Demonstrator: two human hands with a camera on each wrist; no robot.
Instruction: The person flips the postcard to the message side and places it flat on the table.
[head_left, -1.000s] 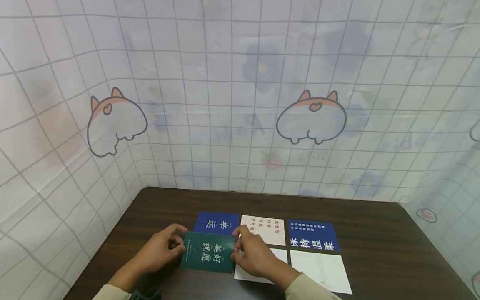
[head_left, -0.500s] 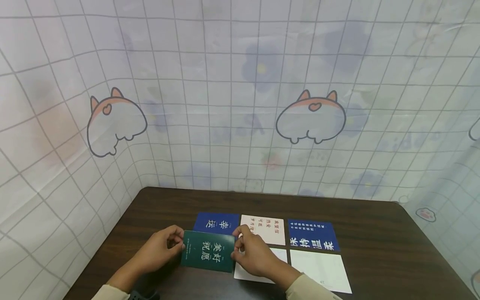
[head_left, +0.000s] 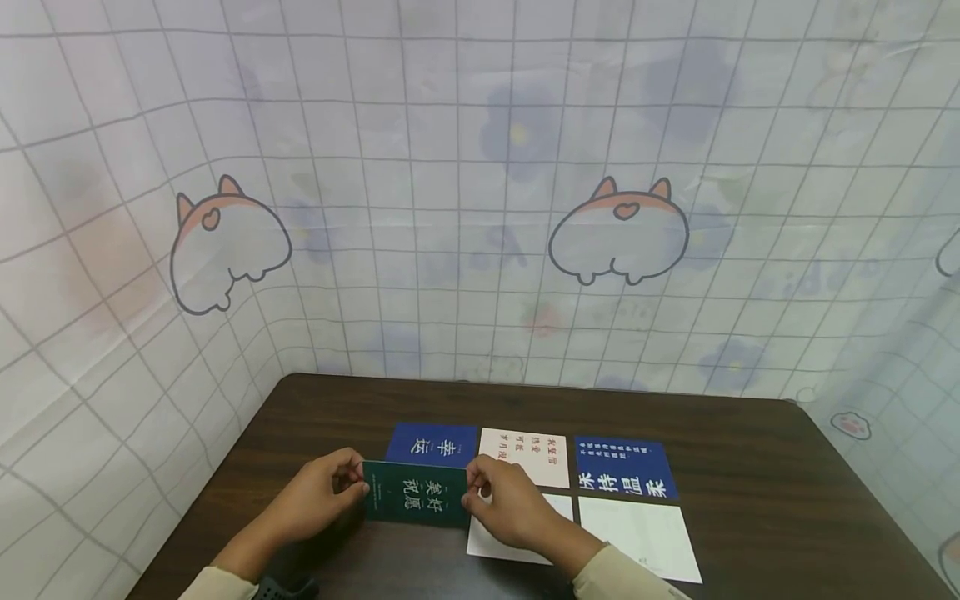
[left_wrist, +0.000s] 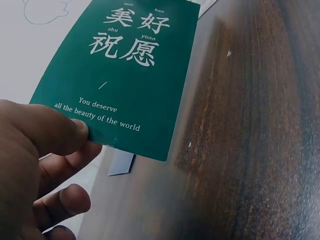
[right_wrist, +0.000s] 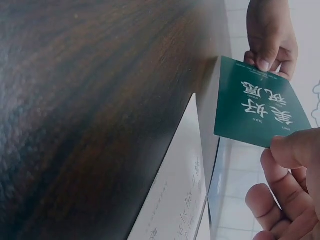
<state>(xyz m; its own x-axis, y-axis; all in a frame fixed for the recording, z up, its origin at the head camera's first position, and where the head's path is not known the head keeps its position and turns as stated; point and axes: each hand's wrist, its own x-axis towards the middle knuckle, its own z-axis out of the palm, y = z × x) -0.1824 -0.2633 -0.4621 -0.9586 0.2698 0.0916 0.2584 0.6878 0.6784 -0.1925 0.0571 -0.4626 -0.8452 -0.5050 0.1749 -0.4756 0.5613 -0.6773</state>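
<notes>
Slanting green card (left_wrist: 125, 75), white-lettered

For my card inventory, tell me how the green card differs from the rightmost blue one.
The green card is held tilted; the rightmost blue card lies flat on the table. The left hand and right hand pinch the green card; neither touches the blue card. Both cards bear white writing.

Left hand (head_left: 313, 493), right hand (head_left: 508, 505) pinching; lower fingers (left_wrist: 74, 199) seemingly half-curled.
</notes>
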